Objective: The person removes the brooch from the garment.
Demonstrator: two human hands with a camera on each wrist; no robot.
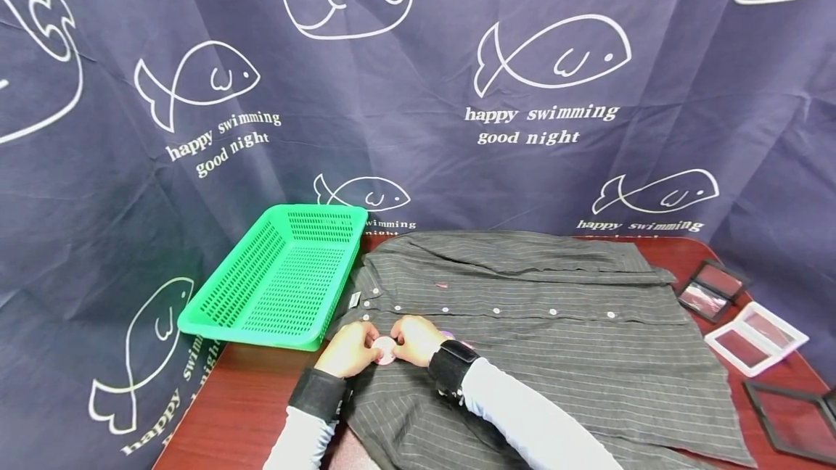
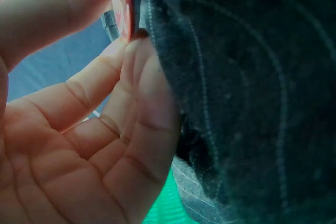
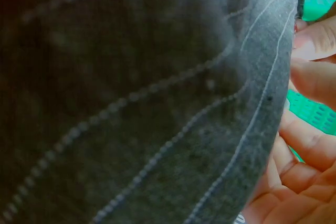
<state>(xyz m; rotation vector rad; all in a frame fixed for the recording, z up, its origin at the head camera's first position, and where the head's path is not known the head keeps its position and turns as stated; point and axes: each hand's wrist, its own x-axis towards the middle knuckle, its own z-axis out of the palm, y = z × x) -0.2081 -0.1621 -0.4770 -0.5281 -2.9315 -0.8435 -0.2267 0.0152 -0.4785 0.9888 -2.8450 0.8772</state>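
Note:
A dark pinstriped button-up shirt [image 1: 522, 354] lies spread on the table, its row of pale buttons running across it. Over its near part, by the collar end, both hands hold a small round pink-and-white disc [image 1: 384, 350]. My left hand [image 1: 347, 349] pinches the disc's left edge between thumb and fingers; in the left wrist view the disc [image 2: 125, 11] appears edge-on beside the cloth. At the opposite edge, my right hand [image 1: 418, 340] grips with thumb and fingertips. Striped cloth [image 3: 157, 103] covers most of the right wrist view. Something purple [image 1: 447, 335] peeks out behind the right hand.
A green plastic basket [image 1: 346, 289] stands left of the shirt. Along the right side of the red-brown table [image 1: 225, 412] lie a dark open case [image 1: 713, 289], a white-framed one [image 1: 757, 337] and a black-framed one [image 1: 793, 423]. A patterned blue curtain [image 1: 405, 122] hangs behind.

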